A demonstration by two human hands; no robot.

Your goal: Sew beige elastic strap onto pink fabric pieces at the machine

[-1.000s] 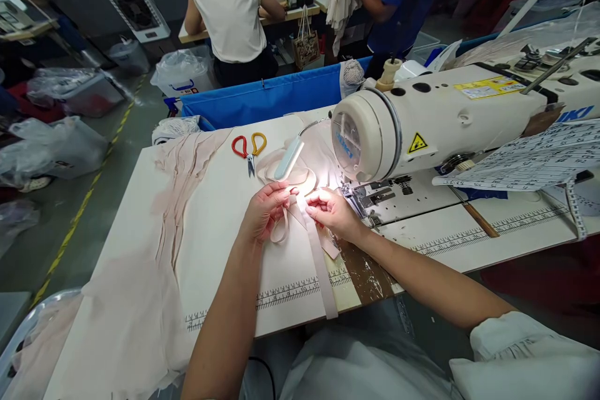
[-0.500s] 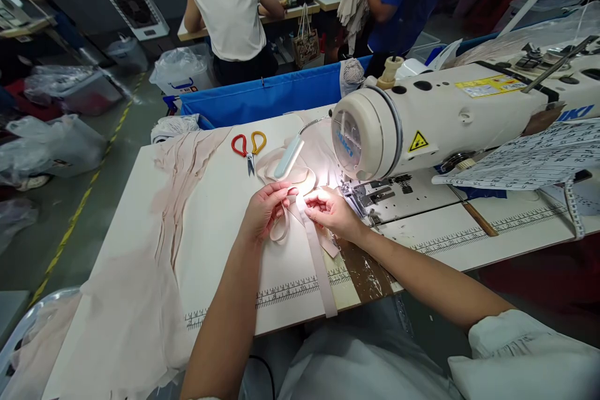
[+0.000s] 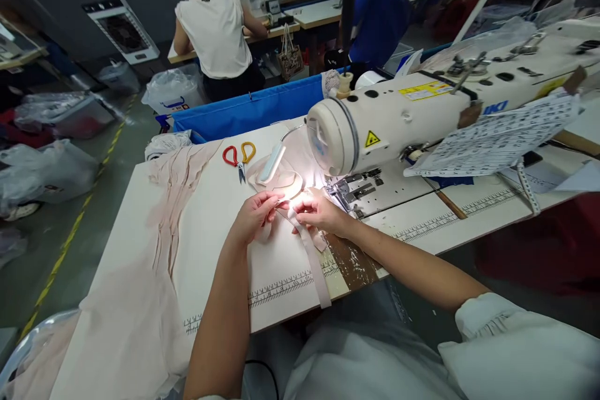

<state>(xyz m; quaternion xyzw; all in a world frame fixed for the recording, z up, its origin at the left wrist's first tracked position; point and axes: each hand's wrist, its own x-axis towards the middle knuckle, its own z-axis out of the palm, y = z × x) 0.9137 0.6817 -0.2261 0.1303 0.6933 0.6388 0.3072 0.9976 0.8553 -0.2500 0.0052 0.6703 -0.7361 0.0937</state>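
Note:
My left hand [image 3: 252, 217] and my right hand [image 3: 317, 212] both pinch a narrow pale pink fabric strip [image 3: 313, 262] under the lamp's bright spot, just left of the needle plate [image 3: 360, 187]. The strip runs from my fingers down toward the table's front edge and hangs over it. A loop of the same strip lies under my left palm. The cream sewing machine head [image 3: 347, 137] rises right behind my right hand.
Red and yellow scissors [image 3: 239, 158] lie behind my hands, next to a small lamp arm [image 3: 273, 161]. Pale pink fabric [image 3: 154, 250] drapes over the table's left side. A printed sheet [image 3: 497, 137] rests against the machine. A blue cloth bin [image 3: 253, 109] and two people stand beyond.
The view has shifted left and down a little. My hands have drawn closer together on the strip, and the loop near my left hand has flattened under the palm.

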